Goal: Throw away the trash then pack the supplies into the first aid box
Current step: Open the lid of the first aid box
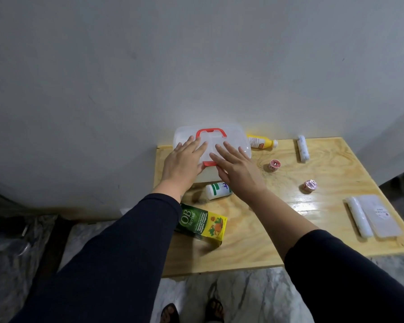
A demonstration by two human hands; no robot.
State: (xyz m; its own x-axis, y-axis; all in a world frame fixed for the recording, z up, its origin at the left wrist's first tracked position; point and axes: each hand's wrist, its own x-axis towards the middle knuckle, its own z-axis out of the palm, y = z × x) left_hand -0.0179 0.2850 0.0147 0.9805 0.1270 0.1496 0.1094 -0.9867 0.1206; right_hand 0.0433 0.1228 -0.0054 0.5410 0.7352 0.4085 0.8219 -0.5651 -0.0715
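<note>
Presently, both hands are laid flat on the closed lid of the first aid box (231,136), a translucent white case with a red handle (211,132) and a red latch (209,163), set at the far left corner of the wooden table (278,241) against the wall. The left hand (183,163) is spread open with fingers extended over the lid's left half, its thumb beside the latch; nothing is gripped. The right hand (237,170) is likewise open, fingers splayed across the lid's front right part, nothing held. Just below the right wrist a white bottle with green print (216,191) is seen lying on its side, touching or nearly touching the box front. Nearer the body, under the left forearm, a green and yellow carton (203,223) is noted. Beyond the right hand a yellow bottle (261,142) lies beside the box. Further right a wrapped bandage roll (303,151) and two small pink tape rolls (273,165) (309,185) are recorded, well apart. At the far right, a clear-wrapped roll (358,216) lies touching a flat packet (380,217).
</note>
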